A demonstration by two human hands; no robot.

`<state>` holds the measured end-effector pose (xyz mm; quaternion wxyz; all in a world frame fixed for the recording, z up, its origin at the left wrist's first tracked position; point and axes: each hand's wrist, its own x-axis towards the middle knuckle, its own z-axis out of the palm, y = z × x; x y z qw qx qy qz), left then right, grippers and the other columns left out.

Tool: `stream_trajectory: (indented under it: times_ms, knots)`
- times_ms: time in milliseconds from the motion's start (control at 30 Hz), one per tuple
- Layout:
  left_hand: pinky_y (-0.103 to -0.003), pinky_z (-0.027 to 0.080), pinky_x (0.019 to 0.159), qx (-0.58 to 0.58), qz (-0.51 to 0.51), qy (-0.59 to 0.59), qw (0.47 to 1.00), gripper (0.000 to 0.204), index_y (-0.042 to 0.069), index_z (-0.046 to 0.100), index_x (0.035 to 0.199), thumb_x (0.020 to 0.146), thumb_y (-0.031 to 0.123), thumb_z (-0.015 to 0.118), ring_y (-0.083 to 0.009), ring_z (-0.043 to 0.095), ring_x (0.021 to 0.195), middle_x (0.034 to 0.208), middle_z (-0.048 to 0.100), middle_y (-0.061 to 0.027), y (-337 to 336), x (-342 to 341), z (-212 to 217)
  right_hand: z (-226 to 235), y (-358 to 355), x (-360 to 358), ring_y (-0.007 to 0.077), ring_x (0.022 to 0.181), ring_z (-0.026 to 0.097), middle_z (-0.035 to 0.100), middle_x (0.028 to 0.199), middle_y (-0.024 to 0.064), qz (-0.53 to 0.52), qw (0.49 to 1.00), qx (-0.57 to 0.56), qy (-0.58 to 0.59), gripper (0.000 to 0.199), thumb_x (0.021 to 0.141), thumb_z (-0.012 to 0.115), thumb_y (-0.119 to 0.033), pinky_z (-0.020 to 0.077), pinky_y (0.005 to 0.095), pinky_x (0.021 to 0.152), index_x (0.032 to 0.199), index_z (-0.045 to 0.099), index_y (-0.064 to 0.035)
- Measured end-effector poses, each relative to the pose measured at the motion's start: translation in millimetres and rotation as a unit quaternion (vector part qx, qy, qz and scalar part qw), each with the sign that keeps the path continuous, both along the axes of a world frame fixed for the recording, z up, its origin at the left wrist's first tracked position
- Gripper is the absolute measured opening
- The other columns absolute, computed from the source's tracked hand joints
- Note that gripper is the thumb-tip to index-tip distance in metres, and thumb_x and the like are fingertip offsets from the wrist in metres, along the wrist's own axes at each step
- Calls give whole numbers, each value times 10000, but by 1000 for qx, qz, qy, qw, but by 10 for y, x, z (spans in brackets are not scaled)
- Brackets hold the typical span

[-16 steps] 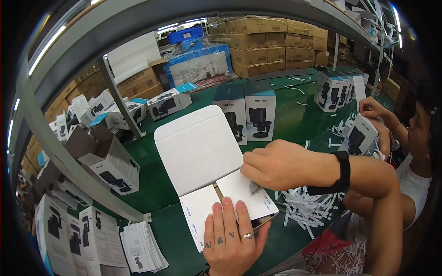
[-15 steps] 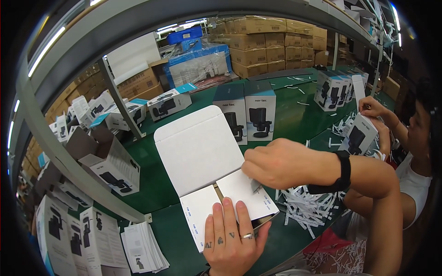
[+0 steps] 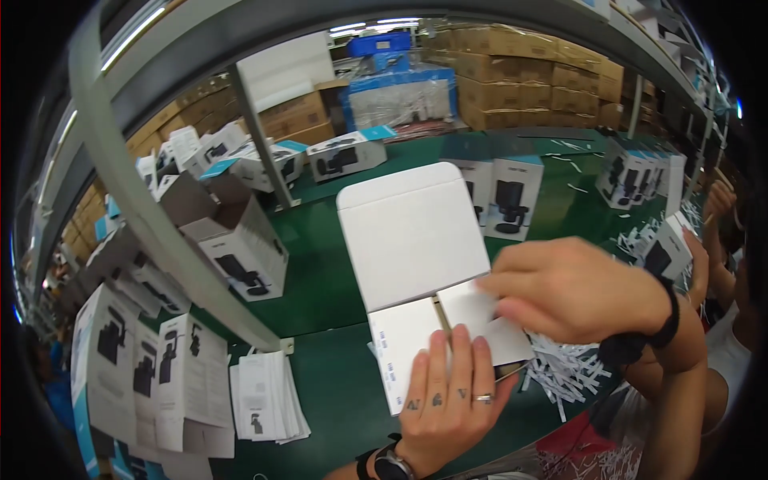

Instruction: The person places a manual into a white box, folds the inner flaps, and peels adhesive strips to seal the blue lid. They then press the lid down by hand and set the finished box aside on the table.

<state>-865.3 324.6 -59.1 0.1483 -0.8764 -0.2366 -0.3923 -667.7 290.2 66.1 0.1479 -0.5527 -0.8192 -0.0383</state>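
A green, flat-topped table (image 3: 314, 268) carries a white cardboard box (image 3: 412, 236) at near centre, its rounded lid open toward the far side. The blurred right hand (image 3: 572, 290) curls over its right panel; I cannot tell whether it grips anything. The left hand (image 3: 450, 420) lies flat, fingers extended, over the near panels. White printed paper sheets (image 3: 266, 396) are stacked left; narrow white paper strips (image 3: 562, 376) heap right.

Green workbench (image 3: 316, 280), grey frame (image 3: 93, 88), ceiling lights (image 3: 398, 20)

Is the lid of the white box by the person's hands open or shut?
Open: the lid extends back from the far edge of the box, its plain white face showing.
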Motion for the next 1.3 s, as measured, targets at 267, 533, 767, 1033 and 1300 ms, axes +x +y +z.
stream_trajectory:
  times_ms: [267,533,767,1033,1300]
  knots:
    - [-390,513,969,35,-8,-31,999,543,43,738,1172,862,489,730,-290,715,1071,1133,735,-133,51,-58,-42,-467,885,-525,346,832,673,661,930,145,45,988,47,139,141,881,707,-129,550,407,719,932,637,-17]
    - [-381,507,968,40,-28,-52,997,492,36,724,1178,932,455,649,-280,711,1050,1091,733,-126,147,-72,-149,-526,893,-614,346,816,689,706,905,131,17,982,-17,190,159,885,709,-186,553,415,722,911,654,-40]
    - [-377,549,908,46,-22,-63,997,460,58,758,1104,881,457,704,-258,726,951,996,739,-101,111,-120,-130,-491,862,-688,313,795,702,705,882,121,113,969,-67,210,147,881,729,-172,551,372,694,916,668,-42]
    - [-379,538,932,34,-39,-63,997,427,12,727,1078,942,412,661,-279,702,972,1027,718,-137,142,-146,-112,-480,952,-766,268,827,696,689,932,113,125,981,-29,148,142,853,731,-128,543,344,706,949,664,-48]
    - [-413,541,943,29,-62,-50,996,485,52,727,1158,881,450,722,-326,710,1059,1124,730,-160,215,-260,-71,75,531,191,330,719,682,694,749,97,-188,963,169,-92,213,855,726,-138,527,363,669,1049,672,-71]
